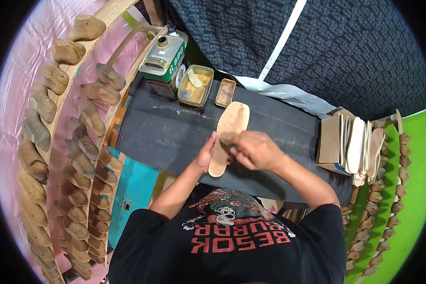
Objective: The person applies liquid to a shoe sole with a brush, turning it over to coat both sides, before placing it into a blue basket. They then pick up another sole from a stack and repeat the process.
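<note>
My left hand [205,154] is closed on the edge of a pale tan insole [227,128], holding it upright over the bench. A darker, damp-looking patch covers part of the insole's face. My right hand [255,150] is closed in a pinch against that face, around a small tool with a dark tip, which looks like a brush but is mostly hidden by the fingers. Beyond the insole's top stand a small shallow tin [226,93] with brownish residue and a larger square tub [206,97] holding yellowish paste and a pale scraper-like piece.
A green and white metal can [162,59] stands at the bench's back left. On the right, a cardboard box [330,142] holds several upright insoles [356,144]. Racks of wooden shoe lasts [85,146] flank both sides. A dark patterned cloth [345,52] hangs behind the black bench top [284,128].
</note>
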The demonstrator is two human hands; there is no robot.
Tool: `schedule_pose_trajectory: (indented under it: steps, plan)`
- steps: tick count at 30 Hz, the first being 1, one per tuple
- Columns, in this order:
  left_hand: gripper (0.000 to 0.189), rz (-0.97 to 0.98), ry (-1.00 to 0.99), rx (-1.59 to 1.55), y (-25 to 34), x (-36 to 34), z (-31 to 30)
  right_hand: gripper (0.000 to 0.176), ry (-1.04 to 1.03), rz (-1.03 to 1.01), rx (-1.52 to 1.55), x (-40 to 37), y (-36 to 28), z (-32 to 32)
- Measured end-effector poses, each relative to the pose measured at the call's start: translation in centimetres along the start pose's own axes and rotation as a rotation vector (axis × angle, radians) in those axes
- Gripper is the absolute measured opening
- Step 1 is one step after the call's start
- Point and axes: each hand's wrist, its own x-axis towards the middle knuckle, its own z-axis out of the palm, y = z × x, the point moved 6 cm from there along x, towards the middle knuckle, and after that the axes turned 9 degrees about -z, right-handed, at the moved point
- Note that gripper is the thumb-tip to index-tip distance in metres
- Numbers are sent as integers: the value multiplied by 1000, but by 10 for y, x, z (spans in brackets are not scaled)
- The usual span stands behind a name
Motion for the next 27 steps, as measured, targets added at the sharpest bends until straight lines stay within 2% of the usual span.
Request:
schedule_pose_trajectory:
  steps: [1, 3, 5, 6, 9, 10, 11, 13, 15, 17, 19, 21, 23, 24, 25, 27]
  plan:
    - [65, -15, -31, -51, -2, 0, 6, 20, -1, 3, 0, -1, 3, -2]
    - [67, -8, -91, -21, 0, 0, 13, 16, 173, 193, -18, 0, 34, -24]
    - [69, -31, -254, 95, -4, 2, 17, 15, 208, 382, -48, 6, 54, -46]
    - [70, -37, -224, 108, -6, 2, 16, 14, 231, 320, -157, 10, 59, -53]
    - [70, 17, -193, 106, -5, 4, 17, 14, 226, 222, -211, 10, 51, -48]
    - [70, 23, -193, 104, -5, 3, 17, 16, 215, 80, -301, 15, 36, -40]
    - [69, 41, -165, 42, -3, 3, 14, 17, 110, 72, -287, 14, 21, -32]
    - [67, 35, -114, -60, 1, -1, 11, 20, 106, -6, -108, 11, -4, -10]
    - [67, 35, 159, -49, 7, -5, 16, 21, 30, -89, 11, 10, -19, 7]
    - [67, 38, 156, -13, 1, -3, -1, 19, 12, -121, -13, 14, -16, 0]
    - [69, 33, -209, -30, -1, -1, 11, 14, 80, 239, 39, 9, 22, -18]
    - [71, 37, -201, -25, -2, -1, 16, 14, 207, 295, -33, 9, 54, -41]
    - [71, 55, -158, 3, -1, -3, 20, 13, 211, 338, -137, 7, 70, -53]
    - [71, 55, -215, 21, -2, -3, 20, 14, 261, 388, -52, 3, 70, -51]
    - [71, 58, -214, 20, -3, -2, 16, 14, 258, 385, -50, -2, 68, -45]
    - [70, 58, -213, 21, -8, -1, 7, 22, 49, -23, -305, -4, 38, -23]
